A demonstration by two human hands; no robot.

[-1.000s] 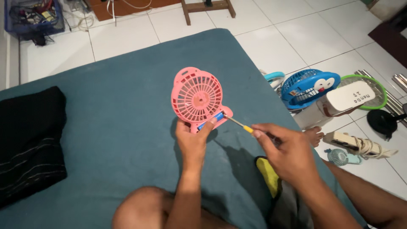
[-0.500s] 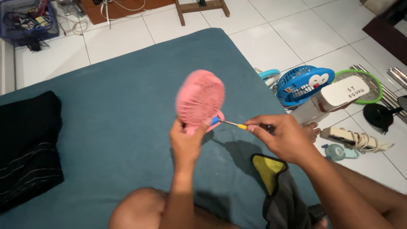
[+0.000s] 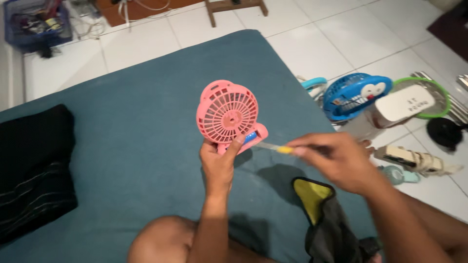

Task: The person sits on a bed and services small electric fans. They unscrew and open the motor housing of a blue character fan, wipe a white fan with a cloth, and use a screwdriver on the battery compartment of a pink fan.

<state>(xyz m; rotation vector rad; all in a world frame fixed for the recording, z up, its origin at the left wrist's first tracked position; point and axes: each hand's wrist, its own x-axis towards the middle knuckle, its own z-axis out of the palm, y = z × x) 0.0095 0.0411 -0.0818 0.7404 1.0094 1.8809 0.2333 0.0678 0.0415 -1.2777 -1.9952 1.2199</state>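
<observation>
1. Head view looks down on a teal mattress (image 3: 122, 160) where the person sits, one bare knee (image 3: 161, 241) at the lower edge.
2. Left hand (image 3: 219, 163) is closed around the base of a small pink handheld fan (image 3: 228, 113), thumb pressed up against the front of the base just under the round grille; the fan stands upright above the fist, grille facing the camera.
3. A blue patch (image 3: 250, 136) shows on the fan's base, right of the thumb.
4. Right hand (image 3: 336, 160), blurred, pinches a thin screwdriver with a yellow handle (image 3: 283, 149) between its fingertips; the metal shaft points left and its tip reaches the fan's base beside the blue patch.
5. The two hands are near each other, joined only by the tool.
6. A grey and yellow cloth (image 3: 321, 219) lies on the mattress below the right hand.
7. Black folded fabric (image 3: 34, 165) rests at the left edge.
8. On the white tiled floor (image 3: 341, 44) to the right sit a blue fan with a cartoon face (image 3: 356, 95), a white box (image 3: 404, 104) and a green ring (image 3: 434, 92).
</observation>
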